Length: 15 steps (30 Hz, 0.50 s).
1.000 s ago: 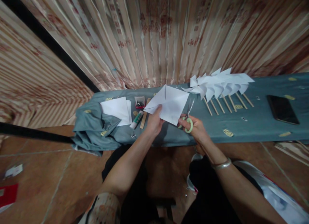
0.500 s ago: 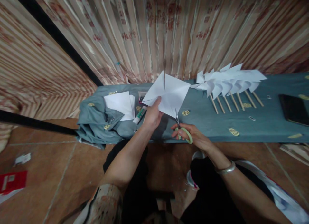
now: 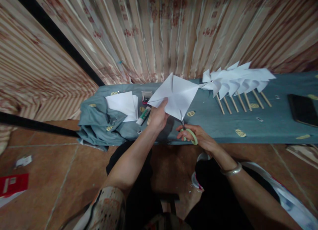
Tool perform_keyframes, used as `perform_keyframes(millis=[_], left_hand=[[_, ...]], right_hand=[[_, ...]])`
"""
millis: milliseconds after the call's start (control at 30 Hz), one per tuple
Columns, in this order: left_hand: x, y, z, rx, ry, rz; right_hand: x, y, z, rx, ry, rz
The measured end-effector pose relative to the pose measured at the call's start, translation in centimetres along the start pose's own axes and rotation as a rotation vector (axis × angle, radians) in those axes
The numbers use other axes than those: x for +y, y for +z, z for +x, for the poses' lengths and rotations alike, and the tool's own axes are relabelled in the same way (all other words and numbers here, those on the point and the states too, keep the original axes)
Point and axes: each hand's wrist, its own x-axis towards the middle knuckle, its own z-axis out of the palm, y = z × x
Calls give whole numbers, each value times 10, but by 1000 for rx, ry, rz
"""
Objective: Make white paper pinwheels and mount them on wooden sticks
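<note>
My left hand [image 3: 160, 117] pinches a white paper square [image 3: 182, 94], its thumb on top and the fingers underneath. Slits run inward from some of the paper's corners. In my right hand [image 3: 193, 135] is a pair of scissors [image 3: 190, 136] with pale green handles. Their blades point up at the paper's near corner and overlap it. Several white paper pinwheels [image 3: 236, 82] on wooden sticks lie in an overlapping row to the right of the paper.
Left on the cloth-covered bench [image 3: 218, 130] lie a stack of white paper [image 3: 121, 106], a glue stick [image 3: 143, 116] and a small box of pins [image 3: 146, 99]. A dark phone or tablet [image 3: 301, 109] rests at the right. Behind hangs a patterned curtain [image 3: 154, 34].
The paper has shifted slightly right in my left hand's grip. The scissors' blades now reach farther up over the paper's near corner.
</note>
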Motion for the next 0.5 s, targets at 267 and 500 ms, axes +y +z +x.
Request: perform_keyframes(millis=[267,500], left_hand=[[-2,-6,5,-13,19,9],[0,-4,4,6,21,-26]], right_hand=[[0,2,1,9,3,47],[-3,3,0,10,15,78]])
